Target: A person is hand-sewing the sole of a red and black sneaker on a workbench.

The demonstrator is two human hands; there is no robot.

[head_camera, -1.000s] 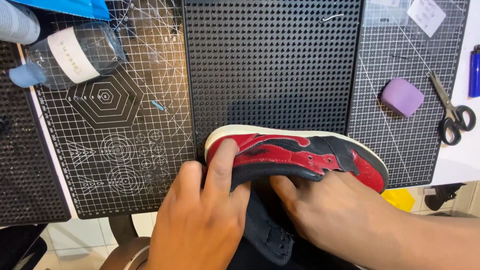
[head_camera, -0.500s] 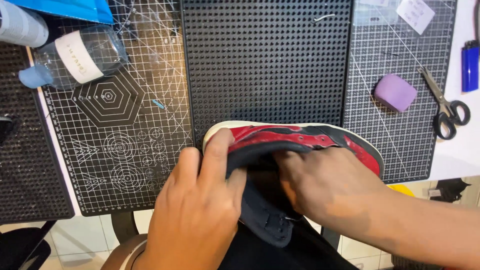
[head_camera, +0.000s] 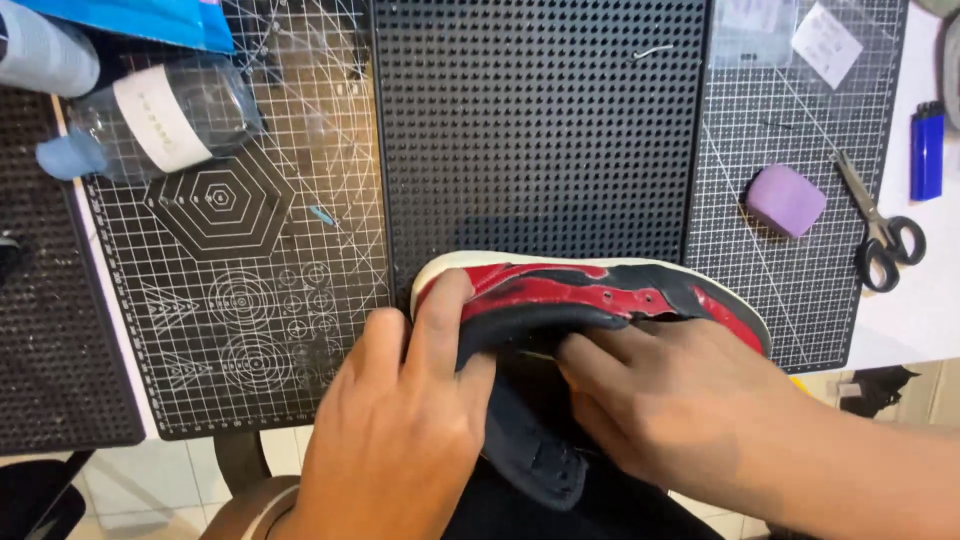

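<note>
Both hands grip the shoe (head_camera: pixel 600 295): the left hand (head_camera: pixel 400 430) clamps its heel end, the right hand (head_camera: pixel 680 400) presses its dark collar. Right of the shoe lie 1 purple block (head_camera: pixel 785 200) and scissors (head_camera: pixel 880 225).

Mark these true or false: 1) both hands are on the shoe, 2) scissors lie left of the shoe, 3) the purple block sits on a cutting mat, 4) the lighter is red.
1) True: the left hand grips the red and black shoe at its left end; the right hand presses into its opening.
2) False: the scissors lie to its upper right.
3) True: the purple block rests on the gridded cutting mat.
4) False: the lighter is blue.
</note>
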